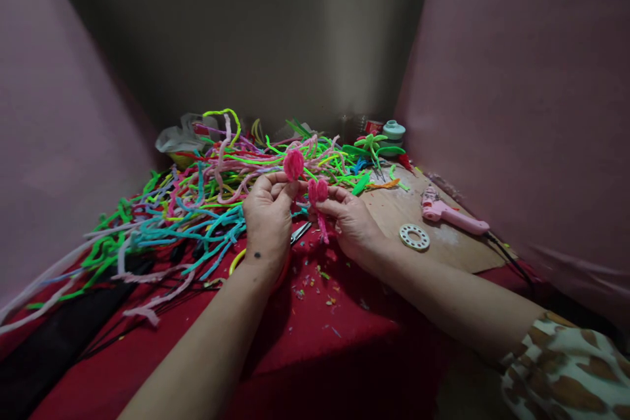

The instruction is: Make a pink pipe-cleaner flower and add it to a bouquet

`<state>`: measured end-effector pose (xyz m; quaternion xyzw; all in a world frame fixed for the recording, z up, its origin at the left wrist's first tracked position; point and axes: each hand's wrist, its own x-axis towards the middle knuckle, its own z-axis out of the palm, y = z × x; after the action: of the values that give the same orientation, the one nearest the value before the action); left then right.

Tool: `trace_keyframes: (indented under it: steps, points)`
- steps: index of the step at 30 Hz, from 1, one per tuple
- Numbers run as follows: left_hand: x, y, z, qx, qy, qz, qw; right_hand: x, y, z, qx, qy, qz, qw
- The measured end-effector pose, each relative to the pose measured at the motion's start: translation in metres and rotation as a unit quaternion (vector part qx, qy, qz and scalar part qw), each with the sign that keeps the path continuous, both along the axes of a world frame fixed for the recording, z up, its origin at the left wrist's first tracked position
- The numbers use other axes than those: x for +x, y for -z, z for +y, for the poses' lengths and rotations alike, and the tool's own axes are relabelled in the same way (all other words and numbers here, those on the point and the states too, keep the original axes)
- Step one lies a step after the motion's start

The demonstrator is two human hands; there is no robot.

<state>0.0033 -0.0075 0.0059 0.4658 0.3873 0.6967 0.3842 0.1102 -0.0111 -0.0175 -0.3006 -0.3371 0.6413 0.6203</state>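
Between thumb and fingers, my left hand (270,216) pinches a round, deep-pink pipe-cleaner piece (294,165), which stands up above the fingertips. Close beside it, my right hand (355,226) is closed on a second pink pipe-cleaner piece (318,191) with looped lobes on top and a short tail hanging down. Both hands are raised over the red cloth, their fingertips nearly meeting. Under them lie scissors (300,233), partly covered by my left hand and wrist. Whether the two pink pieces are joined cannot be seen.
A large heap of coloured pipe cleaners (197,223) spreads behind and left. On a tan board (443,249) at right rest a pink glue gun (453,215) with its cord and a white ring with holes (414,237). A pale green-lidded jar (394,131) stands behind. Small scraps dot the red cloth (335,348).
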Motion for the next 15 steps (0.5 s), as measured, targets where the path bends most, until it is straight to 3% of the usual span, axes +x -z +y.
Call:
trace_keyframes:
  steps: [9, 15]
  points:
    - [0.001, 0.004, 0.0, -0.022, 0.032, 0.008, 0.999, 0.006, -0.002, 0.009, -0.009, 0.025, 0.022, 0.999]
    - [0.001, 0.004, -0.002, -0.052, 0.046, -0.007, 0.998, 0.01, 0.002, 0.011, -0.014, 0.021, -0.029, 0.999]
